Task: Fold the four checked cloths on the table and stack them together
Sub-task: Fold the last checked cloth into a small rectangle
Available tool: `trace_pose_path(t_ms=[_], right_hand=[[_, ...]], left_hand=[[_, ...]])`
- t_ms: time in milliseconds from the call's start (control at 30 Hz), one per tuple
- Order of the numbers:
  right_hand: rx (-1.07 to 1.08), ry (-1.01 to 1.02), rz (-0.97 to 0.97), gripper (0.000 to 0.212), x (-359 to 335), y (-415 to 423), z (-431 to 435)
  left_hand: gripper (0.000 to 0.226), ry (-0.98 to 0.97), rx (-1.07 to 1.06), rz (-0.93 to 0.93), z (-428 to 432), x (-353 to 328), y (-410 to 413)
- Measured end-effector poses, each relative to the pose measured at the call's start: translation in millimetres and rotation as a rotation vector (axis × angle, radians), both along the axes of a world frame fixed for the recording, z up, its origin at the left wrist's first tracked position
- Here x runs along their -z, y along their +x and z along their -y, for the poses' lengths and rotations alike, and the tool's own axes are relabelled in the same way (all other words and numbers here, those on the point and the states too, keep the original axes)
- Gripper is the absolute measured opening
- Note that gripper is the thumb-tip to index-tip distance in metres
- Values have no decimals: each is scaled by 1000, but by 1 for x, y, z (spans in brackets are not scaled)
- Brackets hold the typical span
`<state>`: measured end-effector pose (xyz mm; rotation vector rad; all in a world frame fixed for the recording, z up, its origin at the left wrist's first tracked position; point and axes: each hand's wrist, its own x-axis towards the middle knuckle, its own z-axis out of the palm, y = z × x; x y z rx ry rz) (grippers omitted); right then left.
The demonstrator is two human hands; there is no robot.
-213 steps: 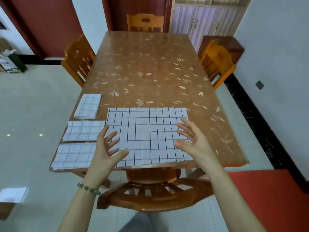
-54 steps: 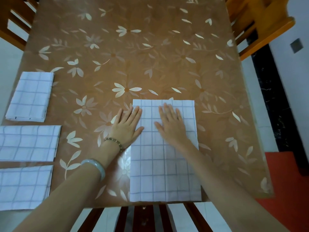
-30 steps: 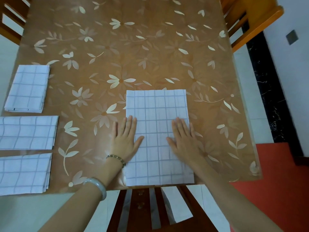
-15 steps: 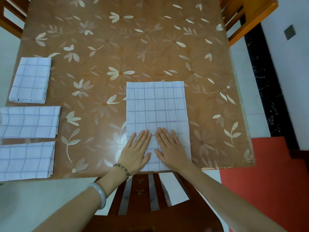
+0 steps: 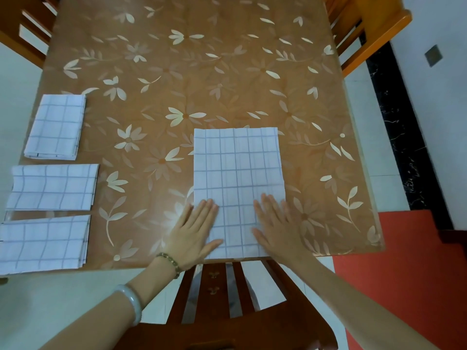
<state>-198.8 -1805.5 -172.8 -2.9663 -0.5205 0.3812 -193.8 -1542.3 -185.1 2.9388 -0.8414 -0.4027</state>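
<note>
Head view: both hands, left hand (image 5: 194, 231) and right hand (image 5: 275, 228), are lying flat, fingers straight, pressing the half-folded checked cloth (image 5: 237, 173) at the table (image 5: 227, 72) near edge. It looks light and limp; near corners seem best for gripping.

Both hands lie flat, palms down, side by side with a gap between them. The left hand (image 5: 194, 232) holds its fingers straight and close together, pointing away from the person, thumb spread rightward. The right hand (image 5: 276, 227) mirrors it, fingers slightly fanned, thumb leftward. Both bare forearms reach forward and converge. The left wrist wears a bead bracelet (image 5: 169, 261), with a pale bangle (image 5: 131, 301) farther up the forearm.
</note>
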Motion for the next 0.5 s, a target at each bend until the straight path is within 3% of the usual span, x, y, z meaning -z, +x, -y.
trace_pose_path(t_ms=[167,433,500], right_hand=[[-176,11,-42,65,15,-2,-30],[-98,-98,-117,74,17,-3,35],[-98,-44,-86,73,15,0,46]], left_hand=[[76,6,52,-51,12,9,-1],[76,48,46,-50,-28,18,-3],[78,36,38,-28,-37,18,-3]])
